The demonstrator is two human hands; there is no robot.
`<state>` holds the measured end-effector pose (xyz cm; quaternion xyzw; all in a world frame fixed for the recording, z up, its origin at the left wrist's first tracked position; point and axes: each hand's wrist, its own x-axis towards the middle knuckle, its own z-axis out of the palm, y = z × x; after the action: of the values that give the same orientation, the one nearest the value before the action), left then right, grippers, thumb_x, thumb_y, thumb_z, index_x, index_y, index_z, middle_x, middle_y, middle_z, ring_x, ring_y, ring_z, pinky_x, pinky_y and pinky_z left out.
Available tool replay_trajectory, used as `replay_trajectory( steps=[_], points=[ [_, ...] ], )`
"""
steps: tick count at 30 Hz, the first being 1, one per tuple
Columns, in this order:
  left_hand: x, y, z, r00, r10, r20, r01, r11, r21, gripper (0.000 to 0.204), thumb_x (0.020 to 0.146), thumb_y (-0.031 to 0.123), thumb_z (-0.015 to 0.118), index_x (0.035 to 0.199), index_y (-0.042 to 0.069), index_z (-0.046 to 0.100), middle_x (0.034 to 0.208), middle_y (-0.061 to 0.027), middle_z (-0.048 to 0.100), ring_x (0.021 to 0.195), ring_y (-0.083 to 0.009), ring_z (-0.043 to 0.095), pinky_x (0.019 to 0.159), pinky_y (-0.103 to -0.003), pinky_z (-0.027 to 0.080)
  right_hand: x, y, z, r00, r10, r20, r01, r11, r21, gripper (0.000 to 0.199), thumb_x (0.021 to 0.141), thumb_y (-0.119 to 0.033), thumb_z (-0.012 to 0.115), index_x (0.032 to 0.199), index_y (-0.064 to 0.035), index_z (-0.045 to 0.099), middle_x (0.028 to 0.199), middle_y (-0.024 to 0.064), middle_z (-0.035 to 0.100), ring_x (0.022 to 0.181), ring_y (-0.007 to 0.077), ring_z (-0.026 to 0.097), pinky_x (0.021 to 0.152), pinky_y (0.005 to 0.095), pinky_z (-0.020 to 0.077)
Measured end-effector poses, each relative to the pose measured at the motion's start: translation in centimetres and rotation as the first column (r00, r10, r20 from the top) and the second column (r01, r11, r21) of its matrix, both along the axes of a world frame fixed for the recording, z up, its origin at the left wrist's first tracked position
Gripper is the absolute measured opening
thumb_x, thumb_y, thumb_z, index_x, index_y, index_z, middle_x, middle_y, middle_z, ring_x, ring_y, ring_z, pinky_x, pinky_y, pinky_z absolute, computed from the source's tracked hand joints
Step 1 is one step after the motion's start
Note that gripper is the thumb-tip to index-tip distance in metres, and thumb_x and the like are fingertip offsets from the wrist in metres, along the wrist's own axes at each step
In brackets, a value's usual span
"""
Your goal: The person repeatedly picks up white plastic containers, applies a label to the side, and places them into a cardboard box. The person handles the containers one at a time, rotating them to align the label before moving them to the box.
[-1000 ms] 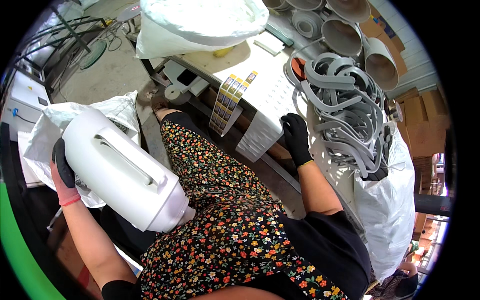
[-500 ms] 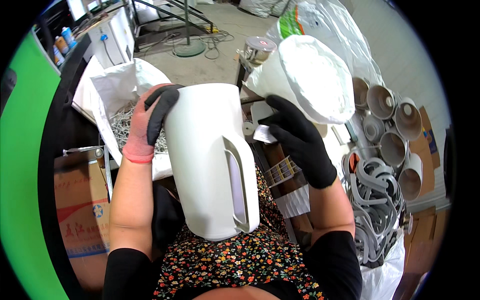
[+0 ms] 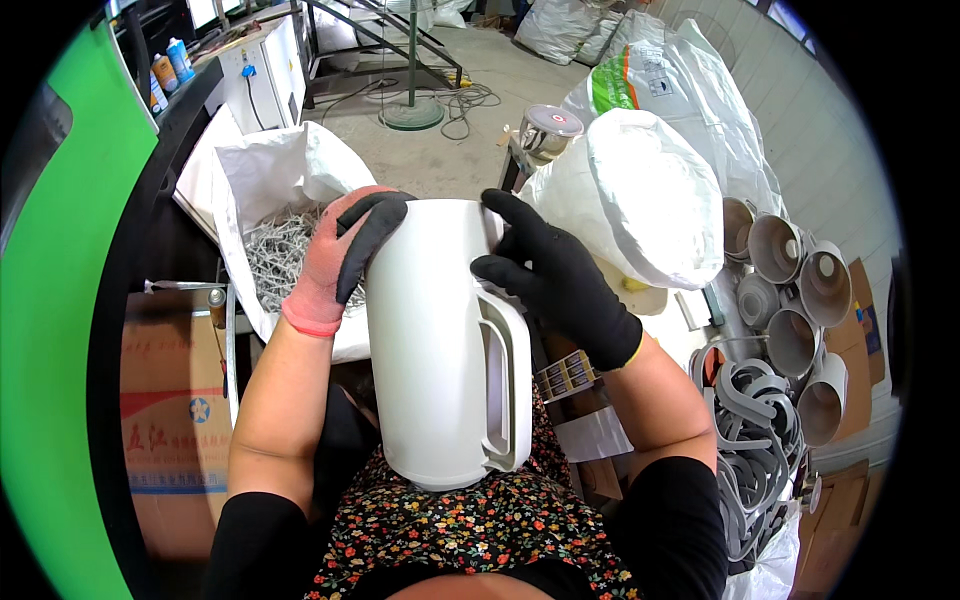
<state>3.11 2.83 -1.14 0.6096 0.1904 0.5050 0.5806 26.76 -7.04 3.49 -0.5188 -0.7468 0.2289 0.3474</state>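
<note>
Resting upright on the person's lap, the white kettle body [image 3: 445,345] has its handle facing right; the left hand [image 3: 340,255] wraps its grip round the top rim, the right hand [image 3: 560,280] clasps above the handle, beside a white sack [image 3: 640,195]

jug body [image 3: 440,340] far rim: hidden by both gloves | left hand [image 3: 345,255] palm: unseen | bag [image 3: 270,180] contents: unclear

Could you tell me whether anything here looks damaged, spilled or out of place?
Nothing stands out. The white kettle body looks unmarked, held upright on the lap between the left hand and right hand. The grey rings hang in a loose tangle, not spilled.
</note>
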Motion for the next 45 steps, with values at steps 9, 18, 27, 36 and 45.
replay_trajectory(
  steps=[9,18,27,36,45],
  points=[
    [1.8,-0.5,0.4,0.999,0.019,0.030,-0.020,0.998,0.052,0.019,0.095,0.010,0.057,0.107,-0.002,0.064,0.099,-0.0037,0.067,0.089,-0.0099,0.061,0.080,-0.023,0.049,-1.2,2.4,0.2,0.987,0.116,0.115,-0.163,0.708,0.687,0.062,0.078,-0.027,0.076,0.131,-0.0035,0.052,0.119,0.0187,0.056,0.112,0.0348,0.053,0.096,0.0420,0.0431],
    [-7.0,5.0,-7.0,0.776,0.289,-0.561,-0.104,0.936,0.337,0.038,0.095,0.011,0.050,0.131,-0.002,0.051,0.125,-0.0166,0.060,0.113,-0.0240,0.058,0.096,-0.033,0.046,4.4,3.4,-15.1,0.874,0.067,-0.482,-0.050,0.998,0.047,0.045,0.095,-0.023,0.057,0.134,-0.0026,0.049,0.131,0.0120,0.055,0.122,0.0224,0.051,0.104,0.0359,0.0409],
    [2.5,0.3,-1.7,0.959,-0.122,-0.255,0.105,0.991,-0.080,0.047,0.103,0.029,0.042,0.143,0.004,0.042,0.139,-0.0093,0.049,0.122,-0.0181,0.049,0.105,-0.032,0.037,-2.0,-2.5,-20.4,0.645,-0.069,-0.761,-0.062,0.988,-0.142,0.027,0.097,-0.015,0.050,0.119,-0.0022,0.060,0.110,0.0086,0.066,0.099,0.0163,0.060,0.089,0.0342,0.0473],
    [3.0,2.3,-6.5,0.913,-0.012,-0.407,-0.130,0.939,-0.317,0.044,0.103,0.031,0.043,0.132,0.000,0.052,0.124,-0.0111,0.059,0.108,-0.0171,0.059,0.092,-0.030,0.048,23.0,-10.5,-24.5,0.520,-0.854,0.020,0.823,0.507,0.255,0.040,0.083,-0.022,0.070,0.117,-0.0025,0.062,0.110,0.0173,0.064,0.104,0.0327,0.061,0.092,0.0403,0.0483],
    [3.9,4.8,-8.7,0.804,0.074,-0.590,-0.111,0.993,-0.028,0.038,0.101,0.022,0.041,0.128,-0.003,0.054,0.127,-0.0125,0.055,0.114,-0.0206,0.052,0.100,-0.033,0.040,30.2,-12.4,-26.2,0.457,-0.875,0.160,0.816,0.484,0.316,0.024,0.077,-0.024,0.071,0.095,-0.0079,0.068,0.094,0.0093,0.066,0.094,0.0304,0.060,0.084,0.0409,0.0469]
  ],
)
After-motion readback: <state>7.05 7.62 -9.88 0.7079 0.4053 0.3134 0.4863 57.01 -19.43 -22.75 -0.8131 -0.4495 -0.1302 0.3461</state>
